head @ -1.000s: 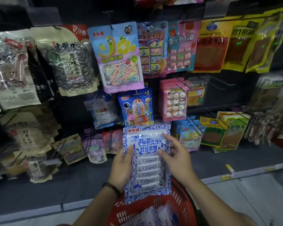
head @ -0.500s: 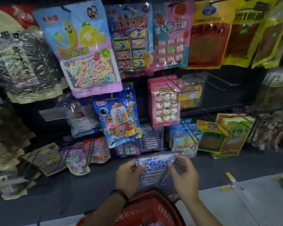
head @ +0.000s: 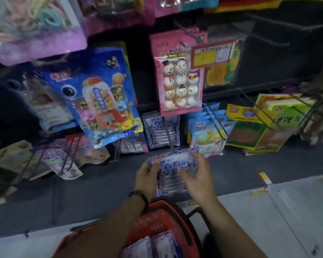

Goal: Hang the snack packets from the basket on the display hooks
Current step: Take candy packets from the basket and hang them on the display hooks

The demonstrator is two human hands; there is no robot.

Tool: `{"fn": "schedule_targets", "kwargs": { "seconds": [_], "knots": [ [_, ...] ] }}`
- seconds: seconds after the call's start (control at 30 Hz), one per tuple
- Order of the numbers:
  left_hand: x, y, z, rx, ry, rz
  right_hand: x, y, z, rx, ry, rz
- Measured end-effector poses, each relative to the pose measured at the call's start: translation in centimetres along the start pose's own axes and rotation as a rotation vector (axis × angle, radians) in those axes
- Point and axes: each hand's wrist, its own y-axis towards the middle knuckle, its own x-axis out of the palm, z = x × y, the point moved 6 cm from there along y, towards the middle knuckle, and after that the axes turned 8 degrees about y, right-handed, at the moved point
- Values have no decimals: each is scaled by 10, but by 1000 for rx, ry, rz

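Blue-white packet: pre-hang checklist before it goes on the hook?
1. Grip: left hand and right hand both hold the blue-white packet at its upper edge: ok.
2. Target: matching packets hang just above, on a hook: ok.
3. Hook tip free: cannot tell, blurred.
4. Packet's hang hole lined up with the hook: not ok, the packet sits below it.
5. Hang hole visible: cannot tell.
6. Stock left: more packets in the red basket: ok.
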Motion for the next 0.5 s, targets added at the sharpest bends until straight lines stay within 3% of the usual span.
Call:
{"fn": "schedule_targets", "kwargs": {
  "seconds": [0.2, 0.37, 0.5],
  "knots": [
    [9, 29, -9, -48, -125, 39, 6, 14, 0, 4, -46, 7],
    [10, 51, -26, -197, -203, 78, 15, 20, 0, 27, -50, -1],
    [12, 68, -20, -176, -197, 98, 19, 30, -2, 67, -26, -9]
  ]
}}
